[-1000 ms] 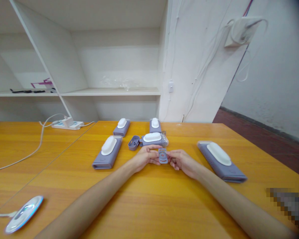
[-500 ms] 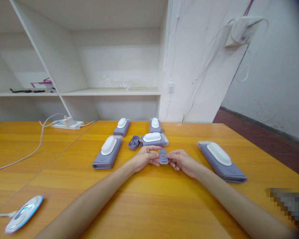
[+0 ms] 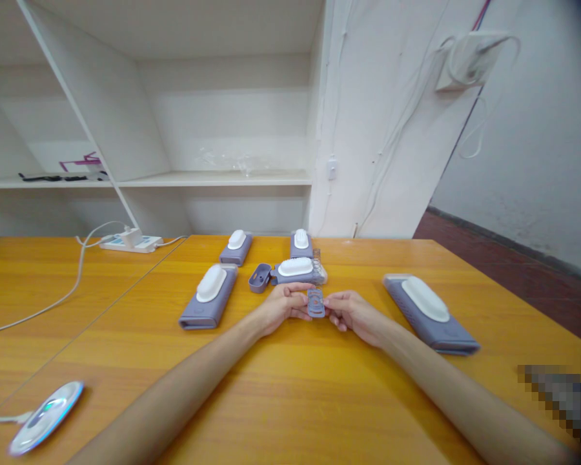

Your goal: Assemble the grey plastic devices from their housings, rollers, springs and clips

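Between my two hands is a small flat grey-purple plastic plate with slots and a round hole (image 3: 315,303), held above the table. My left hand (image 3: 283,302) grips its left edge, with the index finger reaching along the far side. The fingertips of my right hand (image 3: 349,310) pinch its right edge. Just beyond lies a grey-purple holder with a white brush head (image 3: 295,267) and a clear end with a spring-like coil (image 3: 317,259). Left of that holder, an oval grey-purple tray (image 3: 260,278) stands with its hollow side up.
More grey-purple holders with white brush heads lie at the left (image 3: 209,297), far left (image 3: 236,247), far middle (image 3: 301,243) and right (image 3: 430,314). A round lit disc (image 3: 47,418) sits front left, and a power strip (image 3: 132,241) at the back. A pixelated patch covers the right edge.
The slotted plate has shifted very slightly up and to the left in my fingers. Both hands stay almost where they were.
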`<action>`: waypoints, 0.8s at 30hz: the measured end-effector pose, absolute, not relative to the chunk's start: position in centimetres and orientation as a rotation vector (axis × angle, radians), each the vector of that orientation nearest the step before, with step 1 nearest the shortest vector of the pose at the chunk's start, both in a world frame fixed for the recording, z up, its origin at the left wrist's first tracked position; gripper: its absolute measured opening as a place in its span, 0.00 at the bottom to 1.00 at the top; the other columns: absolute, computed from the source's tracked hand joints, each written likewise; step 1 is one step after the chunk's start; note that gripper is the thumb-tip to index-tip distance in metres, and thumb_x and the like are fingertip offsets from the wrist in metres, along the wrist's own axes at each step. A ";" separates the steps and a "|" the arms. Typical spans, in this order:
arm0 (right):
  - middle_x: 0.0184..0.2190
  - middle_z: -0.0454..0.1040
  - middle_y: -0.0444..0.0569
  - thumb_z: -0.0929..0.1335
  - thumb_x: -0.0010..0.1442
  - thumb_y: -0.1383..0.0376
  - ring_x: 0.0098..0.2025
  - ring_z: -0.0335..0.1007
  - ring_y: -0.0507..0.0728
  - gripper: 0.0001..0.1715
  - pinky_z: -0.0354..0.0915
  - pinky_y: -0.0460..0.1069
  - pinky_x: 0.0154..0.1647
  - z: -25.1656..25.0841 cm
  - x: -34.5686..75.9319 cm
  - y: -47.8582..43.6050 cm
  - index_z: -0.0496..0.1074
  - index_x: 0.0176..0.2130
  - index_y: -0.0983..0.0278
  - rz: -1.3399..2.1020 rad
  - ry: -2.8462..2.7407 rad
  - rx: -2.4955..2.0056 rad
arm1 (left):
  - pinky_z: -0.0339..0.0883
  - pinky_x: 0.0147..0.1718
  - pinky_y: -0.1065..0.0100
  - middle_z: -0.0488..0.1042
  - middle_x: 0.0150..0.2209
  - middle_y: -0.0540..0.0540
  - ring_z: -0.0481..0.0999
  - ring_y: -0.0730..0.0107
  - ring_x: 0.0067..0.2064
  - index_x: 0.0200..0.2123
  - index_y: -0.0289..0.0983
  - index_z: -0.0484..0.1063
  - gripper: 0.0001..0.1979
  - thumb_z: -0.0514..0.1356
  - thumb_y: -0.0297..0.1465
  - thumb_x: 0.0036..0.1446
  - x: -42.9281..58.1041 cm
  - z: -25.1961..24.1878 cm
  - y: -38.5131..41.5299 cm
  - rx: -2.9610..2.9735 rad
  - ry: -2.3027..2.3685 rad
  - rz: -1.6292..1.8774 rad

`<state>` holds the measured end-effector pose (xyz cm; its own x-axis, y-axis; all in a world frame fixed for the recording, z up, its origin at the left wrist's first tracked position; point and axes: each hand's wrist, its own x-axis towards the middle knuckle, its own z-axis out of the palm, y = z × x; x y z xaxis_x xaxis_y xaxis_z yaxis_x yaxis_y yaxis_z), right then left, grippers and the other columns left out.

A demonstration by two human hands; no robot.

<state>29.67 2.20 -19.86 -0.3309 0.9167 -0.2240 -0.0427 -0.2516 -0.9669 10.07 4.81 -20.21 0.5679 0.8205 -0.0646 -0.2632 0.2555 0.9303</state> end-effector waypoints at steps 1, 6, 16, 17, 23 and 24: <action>0.19 0.68 0.43 0.71 0.48 0.57 0.16 0.56 0.45 0.15 0.47 0.43 0.15 -19.9 29.7 2.2 0.71 0.26 0.68 1.678 -1.259 -1.147 | 0.71 0.31 0.66 0.76 0.41 0.34 0.78 0.63 0.33 0.49 0.30 0.67 0.27 0.68 0.31 0.44 10.1 -20.2 4.8 1.064 0.624 0.804; 0.20 0.69 0.44 0.71 0.47 0.57 0.17 0.57 0.45 0.15 0.48 0.42 0.15 -19.9 29.8 2.2 0.71 0.26 0.68 1.699 -1.255 -1.129 | 0.71 0.32 0.65 0.76 0.40 0.35 0.78 0.62 0.34 0.49 0.31 0.68 0.29 0.69 0.31 0.42 10.1 -20.4 5.0 1.053 0.598 0.800; 0.19 0.67 0.41 0.71 0.47 0.60 0.17 0.57 0.45 0.11 0.50 0.41 0.15 -20.6 29.9 2.5 0.69 0.28 0.66 1.667 -1.229 -1.159 | 0.72 0.31 0.65 0.76 0.37 0.41 0.78 0.65 0.32 0.49 0.35 0.68 0.28 0.68 0.28 0.42 10.3 -21.0 5.0 1.123 0.575 0.847; 0.18 0.67 0.41 0.71 0.47 0.61 0.17 0.57 0.45 0.11 0.50 0.41 0.15 -20.7 29.9 2.4 0.69 0.28 0.66 1.659 -1.231 -1.168 | 0.72 0.31 0.65 0.76 0.36 0.42 0.78 0.65 0.32 0.50 0.35 0.68 0.28 0.68 0.28 0.42 10.3 -21.0 5.0 1.127 0.579 0.844; 0.17 0.65 0.40 0.71 0.49 0.58 0.18 0.58 0.46 0.13 0.52 0.41 0.15 -20.6 29.6 2.3 0.69 0.28 0.66 1.610 -1.192 -1.138 | 0.73 0.31 0.66 0.76 0.35 0.41 0.78 0.64 0.32 0.48 0.34 0.67 0.26 0.68 0.28 0.43 10.4 -21.1 5.0 1.082 0.650 0.889; 0.17 0.65 0.40 0.71 0.50 0.57 0.18 0.58 0.46 0.14 0.52 0.41 0.15 -20.7 29.6 2.3 0.70 0.30 0.66 1.585 -1.185 -1.135 | 0.73 0.31 0.66 0.76 0.35 0.41 0.78 0.65 0.32 0.46 0.33 0.66 0.25 0.68 0.28 0.43 10.4 -21.1 5.0 1.061 0.661 0.910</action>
